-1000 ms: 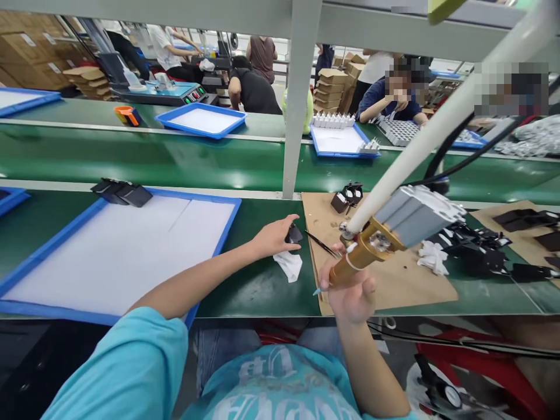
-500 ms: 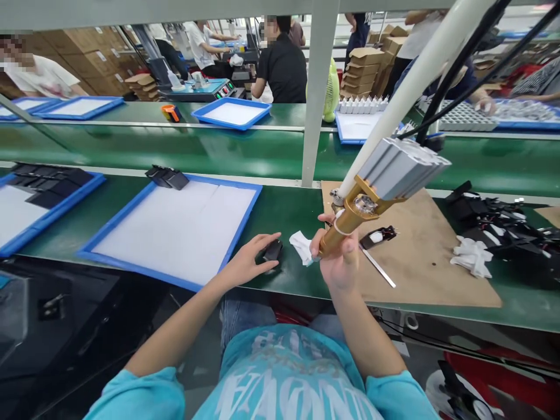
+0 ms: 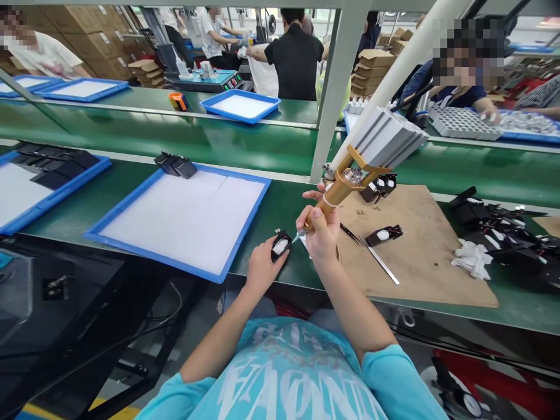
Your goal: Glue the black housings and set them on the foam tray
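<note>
Closer together than half a second ago: left hand point(image 3: 261, 265) and right hand point(image 3: 324, 236). Left fingers clamped around black part point(image 3: 280, 247), over the desk point(image 3: 286, 201), long axis slanting away right; just right of it, blue tip point(image 3: 298, 235), contact unclear; beyond, right fingers wrapped around gold tool point(image 3: 336, 193).

The blue shirt point(image 3: 301, 382) has big white letters point(image 3: 289, 388) across the front. Some of them look like N, O, V and A, but the cloth is wavy, so I can't be sure of the whole word. A smaller row of letters above is too faint to read. The brown boxes point(image 3: 72, 26) have white stickers point(image 3: 104, 38), too tiny to read.
</note>
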Demonstrator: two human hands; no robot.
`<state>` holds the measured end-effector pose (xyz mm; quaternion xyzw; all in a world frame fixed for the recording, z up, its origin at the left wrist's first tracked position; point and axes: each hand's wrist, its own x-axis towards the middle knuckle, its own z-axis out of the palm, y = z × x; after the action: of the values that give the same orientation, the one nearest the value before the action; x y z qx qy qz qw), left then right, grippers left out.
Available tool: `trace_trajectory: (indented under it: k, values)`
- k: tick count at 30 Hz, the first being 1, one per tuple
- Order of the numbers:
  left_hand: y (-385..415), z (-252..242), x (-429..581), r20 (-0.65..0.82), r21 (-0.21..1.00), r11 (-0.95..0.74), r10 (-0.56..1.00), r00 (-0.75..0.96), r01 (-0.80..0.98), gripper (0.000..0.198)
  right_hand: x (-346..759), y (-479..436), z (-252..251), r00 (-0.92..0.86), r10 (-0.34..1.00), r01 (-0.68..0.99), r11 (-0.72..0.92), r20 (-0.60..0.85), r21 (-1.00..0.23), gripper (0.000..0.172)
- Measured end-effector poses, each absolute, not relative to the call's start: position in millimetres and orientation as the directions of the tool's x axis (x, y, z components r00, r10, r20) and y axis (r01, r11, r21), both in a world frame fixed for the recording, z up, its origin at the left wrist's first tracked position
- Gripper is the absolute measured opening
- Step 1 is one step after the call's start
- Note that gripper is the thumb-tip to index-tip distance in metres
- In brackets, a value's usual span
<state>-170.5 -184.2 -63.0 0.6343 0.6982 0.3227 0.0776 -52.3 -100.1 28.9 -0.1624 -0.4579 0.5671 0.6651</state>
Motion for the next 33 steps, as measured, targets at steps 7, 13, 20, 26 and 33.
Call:
trace_trajectory:
  k: [7, 13, 20, 26, 33]
  values:
    - [-192.2, -41.6, -172.6, 0.254, 0.552, 0.038, 0.944, -0.211, 0.833, 0.037, -58.7, -102.0, 31.0, -0.060, 0.899, -0.608, 0.312, 0.434, -0.730, 0.030]
    - [-197.7, -35.3, -172.7, 0.279, 0.607, -0.012, 0.940, -0.198, 0.794, 0.036, -59.7, -106.2, 31.8, -0.033, 0.895, -0.628, 0.329, 0.446, -0.705, 0.020]
    - [-198.1, -38.3, -174.9, 0.228, 0.656, 0.028, 0.945, -0.233, 0.754, 0.037, -61.6, -110.5, 34.8, -0.057, 0.892, -0.621, 0.320, 0.449, -0.715, 0.037]
    - [-195.2, -39.0, -174.1, 0.223, 0.682, 0.042, 0.939, -0.262, 0.730, 0.039, -73.0, -119.4, 40.1, -0.073, 0.896, -0.635, 0.296, 0.437, -0.714, 0.037]
    - [-189.6, -38.5, -170.5, 0.388, 0.715, -0.124, 0.889, -0.244, 0.688, 0.041, -83.1, -129.6, 45.5, -0.134, 0.881, -0.692, 0.245, 0.454, -0.679, 0.028]
